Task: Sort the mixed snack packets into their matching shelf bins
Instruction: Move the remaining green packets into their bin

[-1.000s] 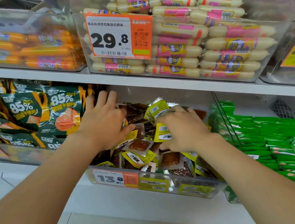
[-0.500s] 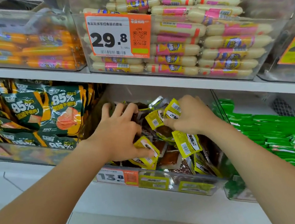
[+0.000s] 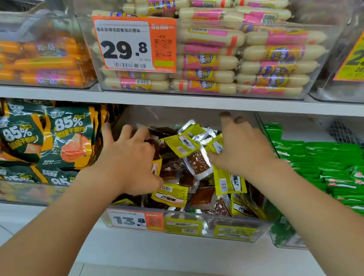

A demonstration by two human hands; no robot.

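Note:
A clear middle bin (image 3: 234, 232) on the lower shelf holds a heap of small yellow-and-brown snack packets (image 3: 182, 146). Both hands are inside it. My left hand (image 3: 130, 161) lies over the left side of the heap with its fingers spread forward, and a yellow packet edge peeks out beneath the palm. On the right side of the heap, my right hand (image 3: 240, 146) has its fingers stretched up and apart, the thumb touching loose packets. Neither hand clearly grips a packet.
Dark green "85%" pouches (image 3: 68, 135) fill the bin to the left, bright green packets (image 3: 345, 173) the bin to the right. On the shelf above stand bins of pink-and-cream sausages (image 3: 210, 47) and orange sausages (image 3: 26, 66). A 13.8 price label (image 3: 129, 220) is on the middle bin.
Both hands held yellow packets half a second ago. Their fingers have since spread out, the packets lie back on the heap, and both hands have moved slightly deeper into the bin.

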